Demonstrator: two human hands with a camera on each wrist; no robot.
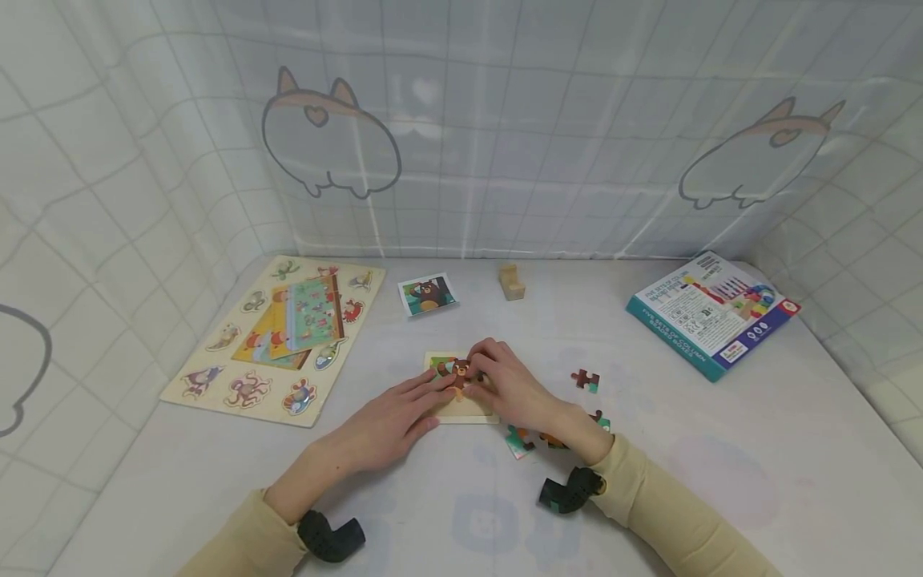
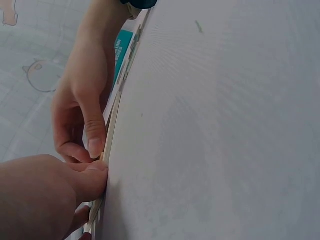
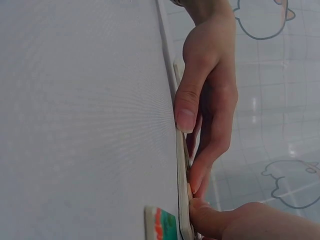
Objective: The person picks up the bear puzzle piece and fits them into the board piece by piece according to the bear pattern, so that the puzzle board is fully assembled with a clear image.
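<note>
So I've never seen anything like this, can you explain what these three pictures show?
There's no robot, just a person working with two bare hands. The wide picture looks down from the head; the others come from the left and right wrists. The left hand rests its fingers on a small puzzle board; the right hand touches the bear picture there, though whether it grips a piece is hard to tell. Also on the table are loose puzzle pieces, a bear card, a small wooden block, a larger animal board with cards on top, and a printed box.
</note>
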